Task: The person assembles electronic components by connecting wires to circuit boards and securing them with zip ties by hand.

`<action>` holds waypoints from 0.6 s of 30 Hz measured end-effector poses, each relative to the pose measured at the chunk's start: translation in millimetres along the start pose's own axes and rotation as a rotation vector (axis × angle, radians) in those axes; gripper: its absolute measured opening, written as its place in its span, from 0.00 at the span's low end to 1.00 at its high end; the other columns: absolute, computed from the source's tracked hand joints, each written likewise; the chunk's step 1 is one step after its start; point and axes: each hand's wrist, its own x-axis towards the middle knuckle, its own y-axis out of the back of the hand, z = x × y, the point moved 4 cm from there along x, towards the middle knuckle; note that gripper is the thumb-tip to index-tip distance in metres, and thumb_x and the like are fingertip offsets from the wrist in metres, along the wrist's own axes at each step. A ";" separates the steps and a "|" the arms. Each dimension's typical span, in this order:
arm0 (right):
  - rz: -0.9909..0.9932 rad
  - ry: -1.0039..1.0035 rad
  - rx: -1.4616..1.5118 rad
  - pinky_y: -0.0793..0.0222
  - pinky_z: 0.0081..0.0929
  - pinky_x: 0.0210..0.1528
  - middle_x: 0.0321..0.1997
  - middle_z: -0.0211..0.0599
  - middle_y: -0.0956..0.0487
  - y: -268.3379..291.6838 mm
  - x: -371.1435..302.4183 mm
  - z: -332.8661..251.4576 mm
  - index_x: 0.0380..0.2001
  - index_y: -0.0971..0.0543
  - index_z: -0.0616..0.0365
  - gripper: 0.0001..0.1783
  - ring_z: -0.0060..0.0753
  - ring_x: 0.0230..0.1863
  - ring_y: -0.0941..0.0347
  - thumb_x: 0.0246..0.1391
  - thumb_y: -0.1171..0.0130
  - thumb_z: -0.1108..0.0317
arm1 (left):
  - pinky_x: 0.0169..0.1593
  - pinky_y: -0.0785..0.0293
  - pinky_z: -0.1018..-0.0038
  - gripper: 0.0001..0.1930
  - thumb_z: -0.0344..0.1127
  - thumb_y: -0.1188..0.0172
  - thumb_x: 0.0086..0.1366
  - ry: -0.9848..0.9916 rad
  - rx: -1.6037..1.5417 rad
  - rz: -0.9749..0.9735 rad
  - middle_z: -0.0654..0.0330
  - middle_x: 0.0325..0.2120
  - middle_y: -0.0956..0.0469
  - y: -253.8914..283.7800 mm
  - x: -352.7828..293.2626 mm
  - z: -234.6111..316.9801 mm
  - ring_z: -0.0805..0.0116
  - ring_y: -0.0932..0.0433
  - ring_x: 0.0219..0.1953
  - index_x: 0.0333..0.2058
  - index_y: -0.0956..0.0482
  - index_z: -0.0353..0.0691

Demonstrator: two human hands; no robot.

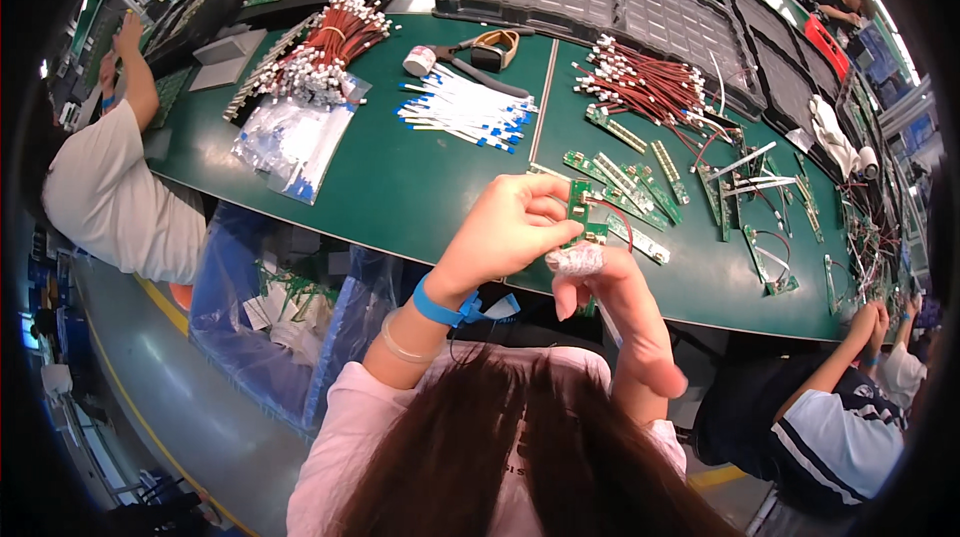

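Board between two hands, its long side running away from the body

The small green circuit board (pixel 578 199) is up off the bench (pixel 400 177), just in front of the person and over the near edge. The left hand (pixel 505 232) reaches it from the left and pinches it between thumb and fingers, along its left side. The right hand (pixel 625 302) comes up from below right, its white wrapping (pixel 577 259) close against the board's near end; whether those fingers grip or only brace there, I cannot tell, since they hide the contact.

The relation that counts is this: the long axis seems to point roughly away from the body, the far end standing clear above the left fingertips and the near end lost behind the right hand. The left hand is nearer the exposed part, the right hand nearer the covered end. A thin red-and-black wire (pixel 617 212) leaves the board's right side and arcs out over the right hand, on the side away from the left thumb. Beyond, and a little to the right, loose boards (pixel 622 184) lie on the bench, many of them slanted across that line
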 end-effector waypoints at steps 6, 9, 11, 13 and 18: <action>0.118 -0.070 -0.079 0.45 0.30 0.38 0.26 0.37 0.32 6.0 -2.7 9.9 0.30 0.35 0.62 0.15 0.31 0.28 0.39 0.45 0.53 0.60 | 0.26 0.33 0.89 0.09 0.21 0.44 0.49 0.025 -0.076 -0.033 0.61 0.22 0.26 -0.6 1.5 -3.3 0.82 0.29 0.24 0.31 0.30 0.30; 0.081 0.009 -0.218 0.44 0.29 0.35 0.24 0.38 0.31 5.9 -0.2 7.1 0.23 0.32 0.63 0.07 0.30 0.26 0.38 0.37 0.47 0.76 | 0.26 0.33 0.88 0.09 0.21 0.44 0.49 0.025 -0.077 -0.026 0.61 0.22 0.26 0.8 2.0 -6.1 0.82 0.29 0.24 0.31 0.30 0.30; 0.113 0.024 -0.229 0.42 0.25 0.32 0.23 0.37 0.31 8.4 0.5 5.4 0.23 0.31 0.64 0.07 0.29 0.26 0.37 0.35 0.46 0.78 | 0.26 0.32 0.88 0.09 0.21 0.44 0.49 0.019 -0.047 -0.021 0.60 0.22 0.26 2.0 2.7 -7.8 0.81 0.28 0.24 0.32 0.30 0.30; 0.216 0.064 -0.261 0.40 0.18 0.25 0.20 0.34 0.31 9.6 2.1 0.0 0.20 0.30 0.65 0.07 0.25 0.21 0.36 0.33 0.43 0.81 | 0.25 0.31 0.86 0.09 0.23 0.44 0.49 0.006 -0.053 0.003 0.60 0.22 0.26 1.0 2.1 -6.7 0.80 0.28 0.23 0.31 0.30 0.29; 0.360 -0.028 -0.487 0.44 0.12 0.19 0.18 0.31 0.31 -1.7 -1.1 -7.4 0.19 0.30 0.64 0.07 0.17 0.18 0.38 0.33 0.43 0.81 | 0.26 0.29 0.84 0.10 0.23 0.44 0.50 -0.063 -0.073 0.128 0.59 0.24 0.26 -1.7 -5.1 -7.1 0.77 0.27 0.23 0.32 0.30 0.28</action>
